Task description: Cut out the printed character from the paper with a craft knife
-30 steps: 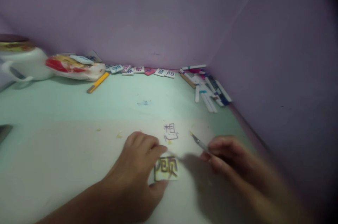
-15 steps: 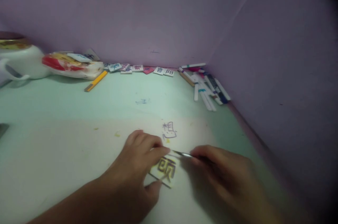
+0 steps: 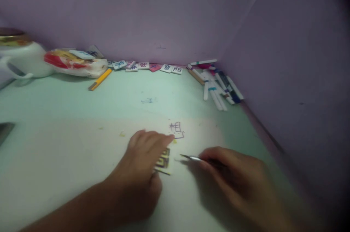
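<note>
My left hand [image 3: 143, 166] grips a small pale square tile [image 3: 164, 162] with a dark and yellow character on it; the fingers lie over its upper left and the thumb is at its lower edge. My right hand [image 3: 235, 177] is closed around a thin pointed metal tool [image 3: 191, 157], whose tip points left, a short way right of the tile and apart from it. Just above the tile, a purple character [image 3: 176, 129] is drawn on the table surface, its lower part partly behind my left fingertip. Small yellow scraps [image 3: 122, 134] lie about.
Along the back wall lie several character tiles [image 3: 143, 65] and a yellow cutter [image 3: 100, 79]. White markers [image 3: 216, 95] are heaped at back right. A white mug [image 3: 30, 61] and a red and yellow packet [image 3: 75, 63] stand at back left. A dark object [image 3: 4, 130] shows at the left edge.
The tile has turned under my left hand and shifted a little up and left, with more of it covered. The tool tip is now away from it. The view has shifted slightly.
</note>
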`<state>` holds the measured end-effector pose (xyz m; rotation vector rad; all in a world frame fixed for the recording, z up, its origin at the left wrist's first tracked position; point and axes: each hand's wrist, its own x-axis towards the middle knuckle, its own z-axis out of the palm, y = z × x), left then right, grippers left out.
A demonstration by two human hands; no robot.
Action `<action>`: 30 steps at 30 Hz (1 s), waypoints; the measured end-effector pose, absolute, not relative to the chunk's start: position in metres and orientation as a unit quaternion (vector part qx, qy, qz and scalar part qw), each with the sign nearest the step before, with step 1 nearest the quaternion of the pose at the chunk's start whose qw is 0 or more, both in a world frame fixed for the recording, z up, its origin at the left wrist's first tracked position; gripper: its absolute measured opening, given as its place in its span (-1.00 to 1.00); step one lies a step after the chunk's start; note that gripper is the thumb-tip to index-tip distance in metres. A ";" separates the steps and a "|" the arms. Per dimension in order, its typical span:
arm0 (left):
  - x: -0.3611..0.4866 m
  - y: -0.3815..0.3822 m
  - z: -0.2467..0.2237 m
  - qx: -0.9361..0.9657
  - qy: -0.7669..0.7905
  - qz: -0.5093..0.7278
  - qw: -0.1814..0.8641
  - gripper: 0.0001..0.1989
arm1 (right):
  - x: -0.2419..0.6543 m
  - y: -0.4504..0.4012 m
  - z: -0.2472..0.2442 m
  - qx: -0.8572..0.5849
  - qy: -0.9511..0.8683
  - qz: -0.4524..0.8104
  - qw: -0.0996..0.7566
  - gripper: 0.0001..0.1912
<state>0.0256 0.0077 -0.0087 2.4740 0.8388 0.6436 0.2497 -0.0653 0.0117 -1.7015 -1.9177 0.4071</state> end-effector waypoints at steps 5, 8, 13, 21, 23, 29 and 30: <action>0.017 0.024 -0.010 0.868 0.324 0.294 0.234 -0.52 | 0.246 -0.065 0.008 -0.593 -0.738 0.151 0.284 -0.93; 0.017 0.027 -0.007 0.866 0.346 0.281 0.227 -0.65 | 0.242 -0.063 0.003 -0.571 -0.750 0.152 0.298 -0.92; 0.020 0.033 -0.005 0.873 0.313 0.274 0.253 -0.70 | 0.240 -0.058 0.001 -0.552 -0.760 0.140 0.313 -0.92; 0.017 0.055 -0.001 0.874 0.235 0.264 0.334 -0.78 | 0.235 -0.042 0.013 -0.491 -0.832 0.117 0.231 -0.84; 0.017 0.058 -0.001 0.876 0.226 0.263 0.336 -0.77 | 0.235 -0.041 0.011 -0.474 -0.845 0.113 0.219 -0.82; 0.019 0.057 -0.002 0.874 0.229 0.268 0.334 -0.77 | 0.243 -0.049 0.013 -0.430 -0.874 0.122 0.192 -0.80; 0.019 0.056 -0.002 0.874 0.230 0.268 0.334 -0.77 | 0.245 -0.050 0.015 -0.436 -0.868 0.131 0.198 -0.80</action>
